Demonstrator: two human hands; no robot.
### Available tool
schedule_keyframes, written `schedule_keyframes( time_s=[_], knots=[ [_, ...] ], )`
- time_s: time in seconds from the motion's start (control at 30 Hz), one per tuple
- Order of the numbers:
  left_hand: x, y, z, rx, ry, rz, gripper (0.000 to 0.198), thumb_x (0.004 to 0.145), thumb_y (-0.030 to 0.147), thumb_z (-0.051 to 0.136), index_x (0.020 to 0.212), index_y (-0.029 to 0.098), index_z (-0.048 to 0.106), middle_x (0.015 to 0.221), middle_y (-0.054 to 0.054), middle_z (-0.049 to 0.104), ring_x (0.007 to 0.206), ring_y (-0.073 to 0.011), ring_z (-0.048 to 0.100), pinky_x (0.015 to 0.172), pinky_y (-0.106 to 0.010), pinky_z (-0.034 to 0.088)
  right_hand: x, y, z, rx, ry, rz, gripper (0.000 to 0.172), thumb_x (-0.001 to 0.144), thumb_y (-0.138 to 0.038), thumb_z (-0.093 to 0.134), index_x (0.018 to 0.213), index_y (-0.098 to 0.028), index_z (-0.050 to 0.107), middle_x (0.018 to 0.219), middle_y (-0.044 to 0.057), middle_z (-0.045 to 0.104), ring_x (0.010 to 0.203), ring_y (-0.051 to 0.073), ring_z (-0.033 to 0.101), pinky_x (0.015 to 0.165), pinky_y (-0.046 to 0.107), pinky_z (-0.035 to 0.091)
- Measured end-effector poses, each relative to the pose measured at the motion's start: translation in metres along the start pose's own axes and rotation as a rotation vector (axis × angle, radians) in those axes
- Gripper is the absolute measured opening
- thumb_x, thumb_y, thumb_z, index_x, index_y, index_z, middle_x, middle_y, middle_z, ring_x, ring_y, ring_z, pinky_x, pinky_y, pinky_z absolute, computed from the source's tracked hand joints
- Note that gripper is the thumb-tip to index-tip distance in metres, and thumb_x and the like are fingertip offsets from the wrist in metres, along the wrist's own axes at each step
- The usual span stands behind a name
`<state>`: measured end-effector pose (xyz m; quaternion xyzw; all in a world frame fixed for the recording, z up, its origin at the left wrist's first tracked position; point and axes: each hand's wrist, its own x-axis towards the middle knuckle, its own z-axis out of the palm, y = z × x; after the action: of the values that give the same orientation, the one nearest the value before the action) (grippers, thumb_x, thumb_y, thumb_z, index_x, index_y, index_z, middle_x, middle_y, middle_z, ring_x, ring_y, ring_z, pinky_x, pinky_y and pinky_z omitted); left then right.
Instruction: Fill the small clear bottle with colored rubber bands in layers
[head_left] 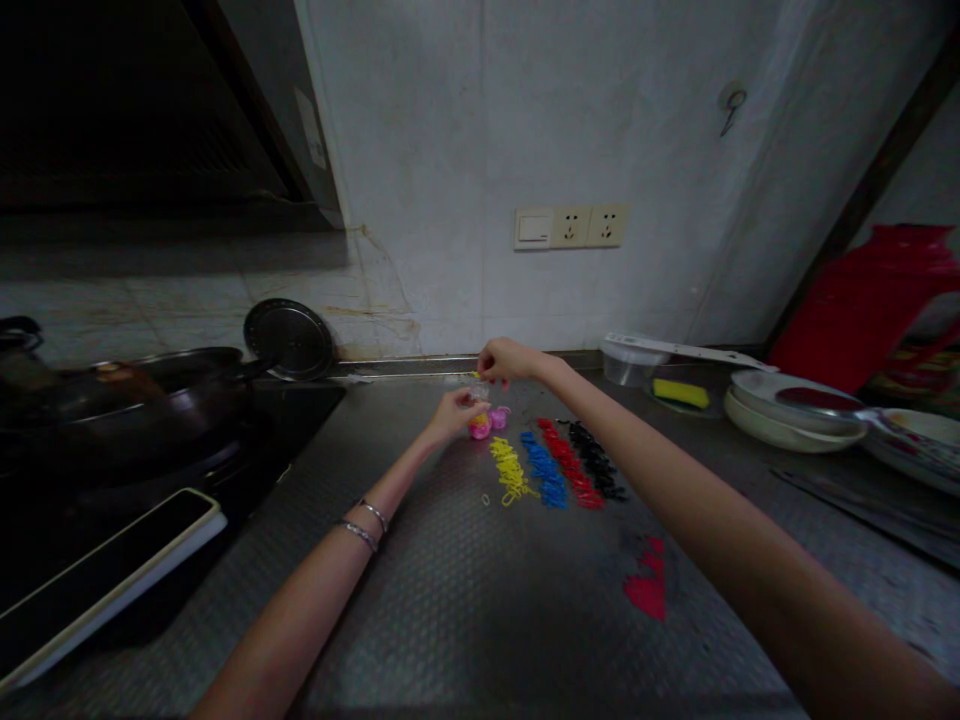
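Both hands are working at the far middle of the surface (465, 600). The left hand (452, 413) is curling its fingers around a pink thing (481, 427), with a second pink thing (500, 416) just beside it. The right hand (506, 360) is pinching something small and yellow, too small to identify. Four rows of bands are lying near: yellow (510, 470), blue (545, 468), red (570, 463), black (596, 460). No writing is readable. Open room is lying toward the near edge.

Home kitchen; wok (161, 395), plates (787, 415)

Wok (172, 400) left, plates (795, 415) right.
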<state>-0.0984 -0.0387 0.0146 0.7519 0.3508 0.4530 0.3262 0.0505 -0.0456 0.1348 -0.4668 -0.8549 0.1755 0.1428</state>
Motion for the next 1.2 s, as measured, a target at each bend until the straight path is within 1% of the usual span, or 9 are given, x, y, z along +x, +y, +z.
schedule_keyframes(
  time_s=[0.37, 0.5, 0.63, 0.7, 0.77, 0.87, 0.97, 1.07, 1.2],
  knots=[
    [-0.002, 0.005, -0.001, 0.018, 0.007, 0.023, 0.029, 0.066, 0.038, 0.061, 0.074, 0.01, 0.062, 0.065, -0.002, 0.058, 0.06, -0.0116, 0.049, 0.058, -0.024, 0.037, 0.005, -0.007, -0.002, -0.289, -0.039, -0.049, 0.027, 0.068, -0.005, 0.053, 0.089, -0.008, 0.069, 0.075, 0.008, 0.069, 0.051, 0.009, 0.056, 0.048, 0.018, 0.04],
    [-0.002, 0.005, -0.001, 0.02, 0.008, 0.024, 0.029, 0.066, 0.038, 0.061, 0.073, 0.01, 0.062, 0.064, -0.001, 0.057, 0.06, -0.0113, 0.048, 0.058, -0.023, 0.036, 0.001, -0.008, -0.006, -0.286, 0.023, -0.116, 0.024, 0.067, -0.005, 0.054, 0.085, -0.009, 0.07, 0.077, 0.008, 0.069, 0.064, 0.012, 0.058, 0.056, 0.019, 0.04],
    [0.0, 0.001, -0.001, 0.013, 0.016, 0.034, 0.026, 0.066, 0.037, 0.061, 0.069, 0.011, 0.059, 0.061, 0.0, 0.054, 0.057, -0.0103, 0.046, 0.056, -0.023, 0.034, -0.021, -0.012, -0.002, -0.225, 0.122, -0.193, 0.021, 0.068, -0.006, 0.054, 0.081, -0.01, 0.069, 0.072, 0.006, 0.067, 0.063, 0.011, 0.056, 0.058, 0.019, 0.039],
    [0.001, -0.001, -0.001, 0.012, 0.011, 0.05, 0.024, 0.066, 0.035, 0.061, 0.066, 0.011, 0.058, 0.059, 0.001, 0.052, 0.057, -0.01, 0.045, 0.056, -0.022, 0.033, -0.038, -0.012, 0.012, -0.176, 0.145, -0.247, 0.02, 0.069, -0.007, 0.052, 0.08, -0.011, 0.069, 0.071, 0.005, 0.067, 0.062, 0.01, 0.055, 0.058, 0.02, 0.038],
    [0.003, -0.001, -0.001, 0.012, 0.0, 0.06, 0.023, 0.065, 0.034, 0.061, 0.064, 0.011, 0.057, 0.058, 0.001, 0.051, 0.057, -0.0099, 0.044, 0.056, -0.022, 0.033, -0.056, -0.009, 0.034, -0.121, 0.132, -0.298, 0.019, 0.07, -0.01, 0.053, 0.08, -0.012, 0.068, 0.072, 0.004, 0.066, 0.063, 0.01, 0.055, 0.059, 0.02, 0.038],
    [0.003, -0.001, -0.001, 0.015, 0.011, 0.038, 0.023, 0.064, 0.034, 0.062, 0.066, 0.011, 0.058, 0.06, 0.001, 0.052, 0.058, -0.0099, 0.043, 0.055, -0.022, 0.033, -0.079, -0.002, 0.073, -0.048, 0.025, -0.343, 0.018, 0.073, -0.012, 0.052, 0.079, -0.013, 0.068, 0.071, 0.003, 0.066, 0.062, 0.01, 0.055, 0.059, 0.02, 0.037],
    [0.001, 0.003, -0.001, 0.008, 0.019, 0.02, 0.025, 0.064, 0.034, 0.062, 0.071, 0.01, 0.059, 0.062, 0.0, 0.053, 0.059, -0.01, 0.044, 0.056, -0.022, 0.034, -0.095, 0.002, 0.104, -0.016, -0.07, -0.301, 0.015, 0.073, -0.021, 0.058, 0.081, -0.014, 0.068, 0.069, 0.003, 0.065, 0.058, 0.01, 0.053, 0.054, 0.019, 0.036],
    [-0.001, 0.008, 0.0, -0.004, 0.019, 0.012, 0.024, 0.064, 0.034, 0.062, 0.068, 0.011, 0.059, 0.059, 0.001, 0.051, 0.057, -0.0094, 0.043, 0.056, -0.022, 0.034, -0.103, 0.001, 0.118, -0.001, -0.064, -0.277, 0.019, 0.072, -0.025, 0.059, 0.085, -0.014, 0.068, 0.074, 0.004, 0.065, 0.061, 0.011, 0.054, 0.056, 0.02, 0.037],
    [-0.002, 0.013, 0.0, -0.006, 0.019, 0.008, 0.024, 0.063, 0.034, 0.063, 0.065, 0.011, 0.058, 0.057, 0.002, 0.049, 0.056, -0.0089, 0.042, 0.056, -0.022, 0.033, -0.105, 0.0, 0.122, 0.026, -0.049, -0.312, 0.02, 0.073, -0.02, 0.057, 0.09, -0.014, 0.066, 0.083, 0.006, 0.065, 0.07, 0.012, 0.055, 0.063, 0.021, 0.039]
  ],
)
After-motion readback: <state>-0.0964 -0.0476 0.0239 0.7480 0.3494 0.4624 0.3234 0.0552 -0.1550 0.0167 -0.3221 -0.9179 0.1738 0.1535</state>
